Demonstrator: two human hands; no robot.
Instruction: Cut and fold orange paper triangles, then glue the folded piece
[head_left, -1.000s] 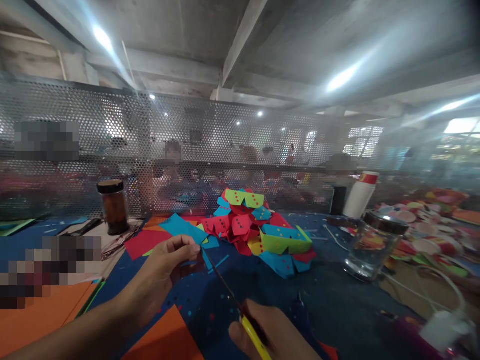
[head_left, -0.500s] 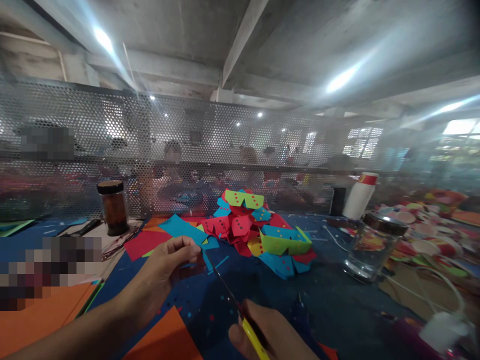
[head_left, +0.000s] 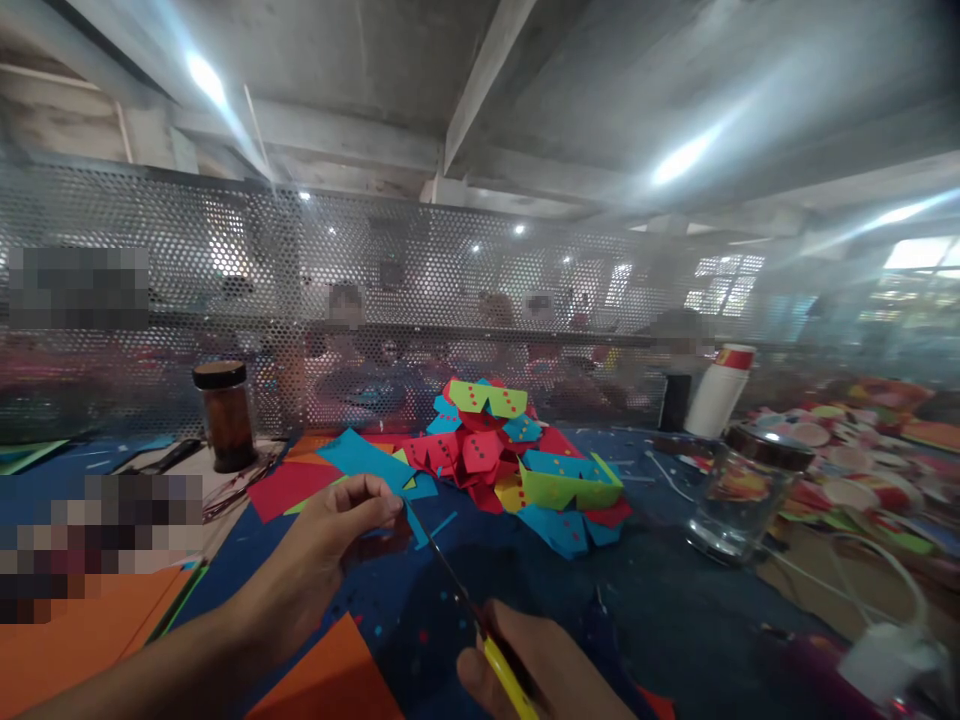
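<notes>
- Barely anything shifts from the earlier frame.
- Left hand (head_left: 341,522), seven o'clock, pinches what seems a small blue paper slip (head_left: 417,526).
- Right hand (head_left: 553,660), near six, grips yellow-handled scissors (head_left: 501,664), blades towards eleven.
- Clean cutting likely needs taut paper, fingertips clear.

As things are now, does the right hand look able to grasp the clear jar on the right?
Probably not right away: the right hand is occupied with the yellow-handled scissors. If it were freed, the way across the blue tabletop to the clear jar looks mostly open.
</notes>
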